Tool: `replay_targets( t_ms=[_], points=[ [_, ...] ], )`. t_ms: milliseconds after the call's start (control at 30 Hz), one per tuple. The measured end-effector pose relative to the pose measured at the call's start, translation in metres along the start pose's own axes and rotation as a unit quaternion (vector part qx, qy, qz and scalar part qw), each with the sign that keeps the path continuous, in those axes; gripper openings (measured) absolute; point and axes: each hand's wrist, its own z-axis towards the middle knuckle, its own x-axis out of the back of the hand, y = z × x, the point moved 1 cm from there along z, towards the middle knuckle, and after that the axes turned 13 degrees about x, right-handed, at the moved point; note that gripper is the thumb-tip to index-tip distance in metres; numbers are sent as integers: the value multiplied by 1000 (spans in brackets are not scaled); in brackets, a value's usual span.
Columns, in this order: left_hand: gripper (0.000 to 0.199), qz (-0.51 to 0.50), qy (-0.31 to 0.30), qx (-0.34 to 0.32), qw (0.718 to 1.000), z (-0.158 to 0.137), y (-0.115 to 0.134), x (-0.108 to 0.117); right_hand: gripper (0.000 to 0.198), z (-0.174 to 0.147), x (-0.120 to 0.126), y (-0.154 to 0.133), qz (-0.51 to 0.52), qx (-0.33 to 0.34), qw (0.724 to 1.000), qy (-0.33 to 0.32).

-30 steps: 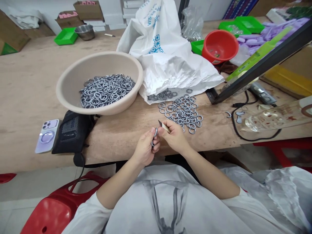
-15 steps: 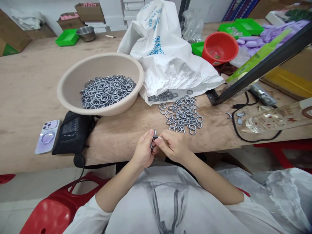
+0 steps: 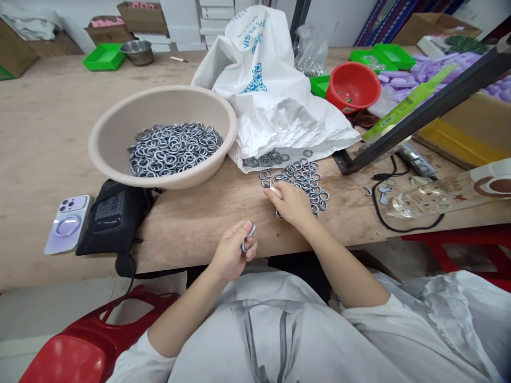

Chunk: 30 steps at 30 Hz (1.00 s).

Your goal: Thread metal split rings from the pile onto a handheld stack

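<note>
Pinching a grey ring [image 3: 252,232] between thumb and curled fingers, my left hand [image 3: 230,251] points toward one o'clock over the bench's [image 3: 191,223] near edge. At its two o'clock, my right hand [image 3: 294,205], knuckles up, grips a small pale-handled tool [image 3: 275,190] toward ten o'clock, near loose rings [image 3: 305,178].

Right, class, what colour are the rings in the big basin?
The rings are silvery grey; the head view shows them best.
</note>
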Motion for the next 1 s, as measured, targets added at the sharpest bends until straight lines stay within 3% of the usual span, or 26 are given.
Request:
replay_targets(
  t_ms=[167,300,367,433,500,600,667,733,867,933,1000],
  points=[
    [36,-29,30,20,999,1,7,13,36,29,-2,-2,-122,11,991,-57],
    [22,-51,51,16,997,6,13,23,26,35,-2,-4,-126,40,990,-55],
    [20,-71,60,13,996,10,16,25,22,30,1,-4,-55,50,997,-24],
    [16,-87,64,19,994,15,17,23,26,16,2,-8,98,61,993,19],
    [23,-87,58,23,994,20,14,17,34,-4,-1,-19,301,63,950,46],
    [42,-54,55,-2,997,27,4,4,34,-36,-13,-37,517,17,856,-7],
    [49,-36,63,-24,997,29,-3,-3,35,-49,-19,-45,566,-20,824,-4],
    [52,-25,69,-32,997,29,-7,-7,39,-54,-21,-46,584,-34,811,29],
    [51,17,41,-30,999,26,-7,-7,51,-46,-15,-39,610,16,792,18],
    [50,38,16,-27,999,24,-5,-7,44,-40,-9,-35,601,37,798,2],
    [49,50,-1,-26,998,22,-3,-6,43,-38,-3,-32,552,50,832,33]
  ],
)
